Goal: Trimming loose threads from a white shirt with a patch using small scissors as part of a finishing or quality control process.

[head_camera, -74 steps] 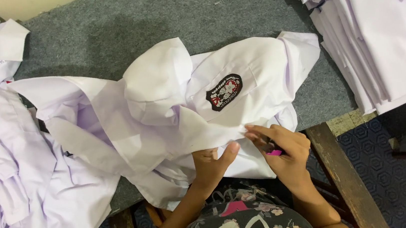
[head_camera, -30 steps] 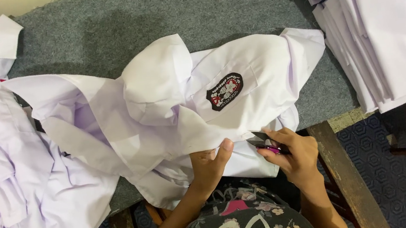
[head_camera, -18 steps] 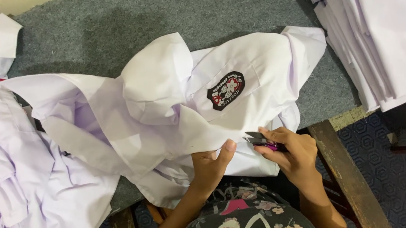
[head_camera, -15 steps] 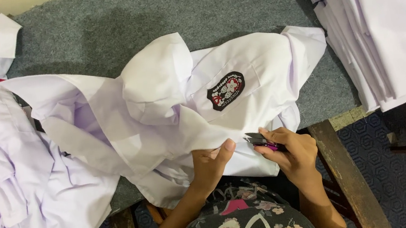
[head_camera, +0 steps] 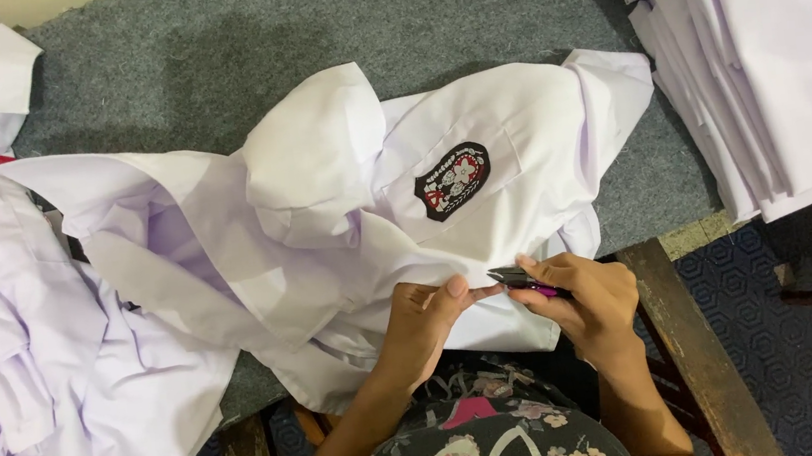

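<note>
White shirt (head_camera: pixel 484 200) hem pinched by the left hand (head_camera: pixel 423 325).
Right hand (head_camera: pixel 583 302) beside it grips small pink-handled snips (head_camera: pixel 522 282), blades at the fabric edge.

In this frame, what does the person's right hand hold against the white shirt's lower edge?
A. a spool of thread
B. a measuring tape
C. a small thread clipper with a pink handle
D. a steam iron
C: the right hand grips a small thread clipper, dark blades pointing at the hem of the white shirt, which the left hand pinches.
</note>
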